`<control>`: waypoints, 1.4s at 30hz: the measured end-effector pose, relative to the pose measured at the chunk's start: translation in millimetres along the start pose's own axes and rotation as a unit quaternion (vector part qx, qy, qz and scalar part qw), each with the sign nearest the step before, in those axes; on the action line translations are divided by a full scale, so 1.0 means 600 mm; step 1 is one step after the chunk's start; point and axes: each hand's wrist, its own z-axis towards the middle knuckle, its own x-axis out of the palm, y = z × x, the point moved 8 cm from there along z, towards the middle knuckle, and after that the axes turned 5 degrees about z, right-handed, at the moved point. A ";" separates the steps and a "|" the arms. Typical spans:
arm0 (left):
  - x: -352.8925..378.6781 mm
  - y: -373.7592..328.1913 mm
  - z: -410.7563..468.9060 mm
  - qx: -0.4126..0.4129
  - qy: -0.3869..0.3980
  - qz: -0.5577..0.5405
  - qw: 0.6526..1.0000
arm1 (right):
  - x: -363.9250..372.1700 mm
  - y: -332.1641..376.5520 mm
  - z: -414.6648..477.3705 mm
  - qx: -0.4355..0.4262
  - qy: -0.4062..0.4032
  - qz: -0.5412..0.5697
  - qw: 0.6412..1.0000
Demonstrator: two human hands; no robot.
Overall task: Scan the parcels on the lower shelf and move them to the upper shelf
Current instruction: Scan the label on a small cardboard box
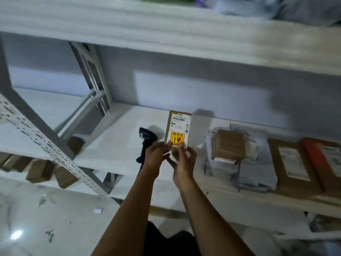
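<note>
Holding a small cardboard parcel (178, 127) upright by its near end: left hand (156, 156) pinches the lower left corner, right hand (182, 163) grips the lower right, fingers curled round the edge. The parcel stands at 12 o'clock from both hands, its face toward the camera, with a white barcode label on the upper half and a yellow handling sticker below. It shows against the white lower shelf (114, 145), under the upper shelf (166, 39). A black handheld scanner (145, 139) lies on the lower shelf at 9 o'clock of the parcel, partly behind the left hand. At 3 o'clock, apart from the hands: a small brown box (228, 145) on grey poly mailers (256, 172), then a flat carton (293, 167), then an orange-red parcel (321, 157). Motion blur; label text unreadable.
</note>
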 end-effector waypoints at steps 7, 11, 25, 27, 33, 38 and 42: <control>-0.050 0.021 0.068 -0.017 0.049 0.089 0.995 | 0.009 -0.060 0.042 0.021 -0.057 -0.016 0.998; -0.077 0.014 0.103 0.048 -0.001 0.356 0.933 | 0.000 -0.079 0.068 0.054 -0.071 -0.009 0.996; -0.107 0.015 0.132 -0.043 -0.120 0.515 0.848 | -0.017 -0.097 0.119 0.054 -0.169 -0.217 0.960; -0.110 0.017 0.138 -0.043 -0.101 0.513 0.851 | -0.016 -0.096 0.120 0.047 -0.171 -0.233 0.956; -0.143 0.026 0.145 -0.089 -0.059 0.471 0.876 | -0.021 -0.094 0.124 0.042 -0.172 -0.232 0.956; -0.140 -0.009 0.154 -0.153 -0.047 0.229 0.960 | -0.031 -0.099 0.128 0.062 -0.177 -0.195 0.963; -0.118 -0.049 0.153 -0.194 0.011 0.023 0.981 | -0.027 -0.101 0.127 0.092 -0.172 -0.155 0.968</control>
